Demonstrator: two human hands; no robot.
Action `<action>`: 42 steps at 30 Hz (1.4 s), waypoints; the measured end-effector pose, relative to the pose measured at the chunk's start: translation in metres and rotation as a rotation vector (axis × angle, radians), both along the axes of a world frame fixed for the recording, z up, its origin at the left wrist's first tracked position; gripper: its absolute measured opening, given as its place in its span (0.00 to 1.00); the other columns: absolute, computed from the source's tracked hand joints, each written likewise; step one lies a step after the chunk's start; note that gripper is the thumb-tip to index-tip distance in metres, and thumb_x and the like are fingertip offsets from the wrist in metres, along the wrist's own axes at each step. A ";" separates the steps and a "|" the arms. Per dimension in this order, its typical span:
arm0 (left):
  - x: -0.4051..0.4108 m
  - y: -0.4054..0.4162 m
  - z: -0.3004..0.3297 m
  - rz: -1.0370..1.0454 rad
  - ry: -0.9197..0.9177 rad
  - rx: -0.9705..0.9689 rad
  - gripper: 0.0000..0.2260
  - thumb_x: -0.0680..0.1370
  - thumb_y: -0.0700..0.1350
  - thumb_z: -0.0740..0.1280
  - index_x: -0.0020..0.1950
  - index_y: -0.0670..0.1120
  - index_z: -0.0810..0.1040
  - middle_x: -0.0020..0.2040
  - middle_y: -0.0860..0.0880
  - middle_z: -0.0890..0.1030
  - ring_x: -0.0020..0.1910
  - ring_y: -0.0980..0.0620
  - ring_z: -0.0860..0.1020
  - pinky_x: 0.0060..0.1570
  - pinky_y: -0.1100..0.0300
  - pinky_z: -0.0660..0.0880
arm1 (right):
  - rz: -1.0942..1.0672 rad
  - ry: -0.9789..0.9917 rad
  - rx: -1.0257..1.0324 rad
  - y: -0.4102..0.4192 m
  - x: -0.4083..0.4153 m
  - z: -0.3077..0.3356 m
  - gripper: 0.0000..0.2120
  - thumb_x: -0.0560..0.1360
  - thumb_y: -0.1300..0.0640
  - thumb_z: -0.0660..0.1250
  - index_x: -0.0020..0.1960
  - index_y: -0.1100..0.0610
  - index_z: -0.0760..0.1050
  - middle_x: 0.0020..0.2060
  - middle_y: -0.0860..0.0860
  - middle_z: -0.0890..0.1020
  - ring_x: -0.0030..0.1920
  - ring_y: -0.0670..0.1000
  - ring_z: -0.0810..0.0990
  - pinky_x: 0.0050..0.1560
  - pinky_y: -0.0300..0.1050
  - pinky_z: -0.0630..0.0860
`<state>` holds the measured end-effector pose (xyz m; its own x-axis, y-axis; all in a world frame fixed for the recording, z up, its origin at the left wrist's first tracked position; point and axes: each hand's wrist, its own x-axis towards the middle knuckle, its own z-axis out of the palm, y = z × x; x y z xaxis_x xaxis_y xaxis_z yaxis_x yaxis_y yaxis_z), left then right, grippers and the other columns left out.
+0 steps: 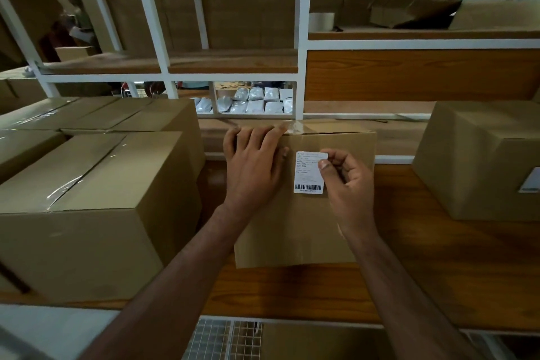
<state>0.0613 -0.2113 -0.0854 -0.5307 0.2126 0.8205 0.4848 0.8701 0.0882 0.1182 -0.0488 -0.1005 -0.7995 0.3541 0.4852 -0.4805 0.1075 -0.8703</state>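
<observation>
- Far up and left of the carton (292, 231), behind the white rack (302, 47): a person (77, 17), blurred, detail not legible.
- Immediately left of the carton: a large box (87, 199), flaps sealed with clear tape, more taped boxes ranked behind it; contact with the carton's side hidden by the forearm.
- On the carton's upper left corner: left hand (254, 161), fingers straight and spread, laid flat over the top front edge with the fingertips on the lid, the palm against the front face; gripping nothing.
- Behind the carton, seen through the rack: white pouches (257, 102) lying in rows.
- The carton itself: upright on the wooden table (438, 266), near the middle, plain front face turned to the camera, tape across the top seam.
- On the upper part of the carton's front face: white label (308, 174), upright, printed lines above and a barcode at the bottom.
- Above and behind the carton, on an upper shelf: a roll of tape (321, 22).
- At the label's right edge, against the carton's front: right hand (347, 175), fingers curled, thumb on the label's upper right corner, pinching it there.
- Up and right of the carton, same upper shelf: open cartons (420, 3), flaps raised.
- Well right of the carton, apart from it: a closed box (482, 161) on the table.
</observation>
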 end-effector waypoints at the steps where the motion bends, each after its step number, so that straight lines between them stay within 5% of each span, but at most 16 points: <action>1: 0.002 0.000 -0.002 -0.011 -0.005 0.006 0.17 0.82 0.52 0.61 0.69 0.49 0.74 0.63 0.48 0.79 0.65 0.47 0.72 0.72 0.48 0.56 | -0.009 0.003 -0.003 -0.002 0.003 -0.002 0.09 0.79 0.62 0.67 0.51 0.49 0.79 0.47 0.50 0.84 0.47 0.50 0.85 0.40 0.45 0.83; 9: 0.026 -0.006 -0.025 -0.141 -0.019 -0.022 0.11 0.81 0.49 0.59 0.57 0.51 0.79 0.67 0.47 0.76 0.71 0.44 0.68 0.74 0.38 0.53 | -0.026 -0.033 0.014 -0.004 0.024 -0.020 0.04 0.80 0.63 0.66 0.51 0.56 0.78 0.44 0.52 0.83 0.45 0.51 0.84 0.36 0.41 0.80; 17: 0.033 -0.026 -0.062 -0.202 -0.177 -0.149 0.13 0.80 0.48 0.60 0.58 0.51 0.81 0.74 0.44 0.70 0.77 0.40 0.62 0.74 0.32 0.49 | -0.041 -0.095 -0.031 -0.012 0.047 -0.040 0.05 0.78 0.64 0.67 0.51 0.55 0.77 0.45 0.51 0.83 0.46 0.52 0.84 0.40 0.44 0.82; 24: 0.061 -0.021 -0.072 -0.308 -0.226 0.059 0.16 0.82 0.53 0.58 0.59 0.46 0.81 0.73 0.41 0.71 0.77 0.42 0.60 0.75 0.45 0.56 | -0.011 -0.099 -0.016 -0.017 0.059 -0.042 0.07 0.78 0.64 0.68 0.51 0.53 0.77 0.45 0.50 0.82 0.46 0.46 0.83 0.40 0.37 0.78; 30: 0.081 0.001 -0.072 -0.373 -0.341 0.322 0.17 0.81 0.55 0.62 0.55 0.44 0.83 0.61 0.47 0.79 0.63 0.46 0.74 0.59 0.47 0.73 | 0.051 -0.064 -0.005 -0.007 0.062 -0.036 0.06 0.79 0.64 0.67 0.50 0.53 0.77 0.45 0.49 0.82 0.46 0.47 0.82 0.40 0.38 0.79; 37: 0.096 0.005 -0.080 -0.391 -0.443 0.485 0.11 0.81 0.54 0.61 0.54 0.50 0.79 0.57 0.54 0.77 0.59 0.52 0.74 0.55 0.59 0.73 | 0.021 -0.005 0.128 0.005 0.065 -0.052 0.08 0.79 0.63 0.67 0.55 0.54 0.79 0.50 0.48 0.82 0.53 0.48 0.81 0.49 0.39 0.80; 42: 0.097 -0.019 -0.082 -0.278 -0.487 0.665 0.06 0.82 0.51 0.61 0.56 0.53 0.76 0.58 0.50 0.75 0.59 0.50 0.74 0.54 0.67 0.72 | -0.129 0.004 0.149 0.010 0.060 -0.060 0.08 0.78 0.64 0.68 0.56 0.58 0.79 0.50 0.50 0.81 0.53 0.47 0.80 0.51 0.39 0.79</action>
